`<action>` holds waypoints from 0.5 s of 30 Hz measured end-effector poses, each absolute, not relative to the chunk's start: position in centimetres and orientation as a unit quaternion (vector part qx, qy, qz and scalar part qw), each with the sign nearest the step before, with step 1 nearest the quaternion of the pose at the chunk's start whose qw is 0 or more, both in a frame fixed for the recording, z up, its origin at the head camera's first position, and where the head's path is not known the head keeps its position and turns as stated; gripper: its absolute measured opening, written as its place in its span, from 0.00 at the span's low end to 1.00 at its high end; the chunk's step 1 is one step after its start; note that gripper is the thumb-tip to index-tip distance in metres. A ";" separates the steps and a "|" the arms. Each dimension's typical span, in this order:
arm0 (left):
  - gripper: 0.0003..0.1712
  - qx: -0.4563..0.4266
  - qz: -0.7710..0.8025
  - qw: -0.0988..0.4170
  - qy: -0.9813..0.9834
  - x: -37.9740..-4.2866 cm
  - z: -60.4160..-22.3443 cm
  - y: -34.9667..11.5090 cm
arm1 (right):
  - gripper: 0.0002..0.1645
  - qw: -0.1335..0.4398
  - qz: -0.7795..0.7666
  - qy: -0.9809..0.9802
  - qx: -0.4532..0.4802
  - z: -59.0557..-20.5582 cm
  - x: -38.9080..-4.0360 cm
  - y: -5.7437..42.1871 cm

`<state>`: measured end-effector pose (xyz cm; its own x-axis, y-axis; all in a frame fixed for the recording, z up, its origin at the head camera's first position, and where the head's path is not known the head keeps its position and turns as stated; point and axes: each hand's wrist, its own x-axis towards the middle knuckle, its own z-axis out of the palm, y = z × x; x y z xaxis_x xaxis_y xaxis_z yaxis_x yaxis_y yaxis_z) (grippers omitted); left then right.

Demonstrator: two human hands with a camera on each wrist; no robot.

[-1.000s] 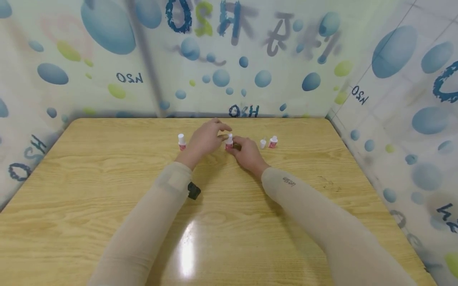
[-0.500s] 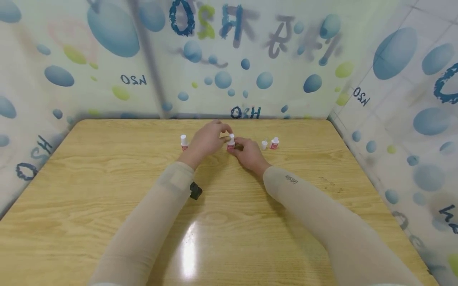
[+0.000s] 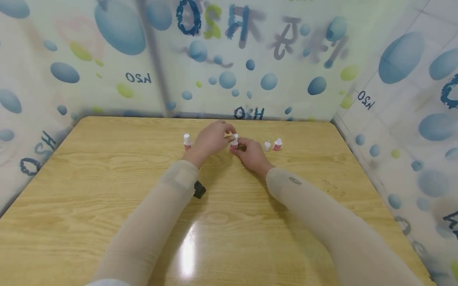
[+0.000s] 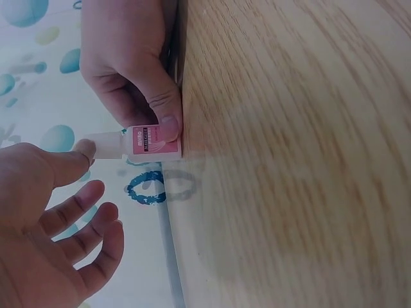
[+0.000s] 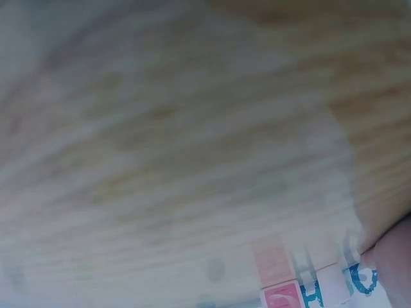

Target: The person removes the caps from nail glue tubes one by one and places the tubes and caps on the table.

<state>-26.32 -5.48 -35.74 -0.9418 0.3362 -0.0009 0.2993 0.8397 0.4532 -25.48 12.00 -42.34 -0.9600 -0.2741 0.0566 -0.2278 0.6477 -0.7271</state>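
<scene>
A small nail glue bottle (image 3: 234, 146) with a pink label and white cap (image 4: 108, 146) stands upright near the table's back edge. My left hand (image 3: 212, 139) pinches the cap between thumb and a finger; its other fingers are loosely curled, apart from the bottle. My right hand (image 3: 253, 154) grips the bottle's body, the thumb over the label in the left wrist view. Right of it are a second bottle (image 3: 277, 145) and a separate white cap (image 3: 267, 146) with a thin stem pointing up. In the right wrist view only a pink-labelled bottle (image 5: 283, 296) shows at the bottom edge.
A third capped bottle (image 3: 187, 140) stands left of my left hand, its base partly hidden. A small black object (image 3: 199, 190) shows beside the left sleeve. The wooden table (image 3: 229, 234) meets a patterned wall covering (image 3: 222, 99) at the back.
The head view has shifted slightly, so everything sits a little further right. Both hands keep their hold on the bottle and its cap; any turning of the cap is too small to tell.
</scene>
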 end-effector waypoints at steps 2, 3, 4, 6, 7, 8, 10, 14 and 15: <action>0.13 0.167 0.228 0.041 0.958 -26.4 -35.8 -5.4 | 0.10 0.029 -0.397 0.907 -0.138 -42.4 -25.4 12.0; 0.13 0.169 0.228 0.041 0.958 -26.4 -35.9 -5.4 | 0.10 0.029 -0.397 0.907 -0.138 -42.4 -25.4 12.1; 0.14 0.173 0.227 0.041 0.958 -26.4 -35.9 -5.4 | 0.10 0.030 -0.396 0.907 -0.137 -42.4 -25.3 12.1; 0.17 0.182 0.226 0.043 0.956 -26.4 -36.0 -5.3 | 0.09 0.031 -0.397 0.907 -0.136 -42.5 -25.3 12.2; 0.18 0.187 0.227 0.043 0.955 -26.4 -36.0 -5.3 | 0.09 0.031 -0.397 0.907 -0.135 -42.5 -25.3 12.2; 0.18 0.191 0.227 0.044 0.954 -26.4 -36.0 -5.4 | 0.09 0.032 -0.397 0.908 -0.133 -42.5 -25.3 12.2; 0.19 0.195 0.226 0.042 0.953 -26.4 -36.0 -5.4 | 0.09 0.034 -0.396 0.908 -0.132 -42.6 -25.4 12.2; 0.17 0.189 0.229 0.035 0.954 -26.3 -36.0 -5.6 | 0.11 0.038 -0.396 0.908 -0.130 -42.5 -25.5 12.0; 0.16 0.186 0.231 0.034 0.954 -26.2 -36.0 -5.7 | 0.13 0.038 -0.395 0.909 -0.129 -42.5 -25.5 12.0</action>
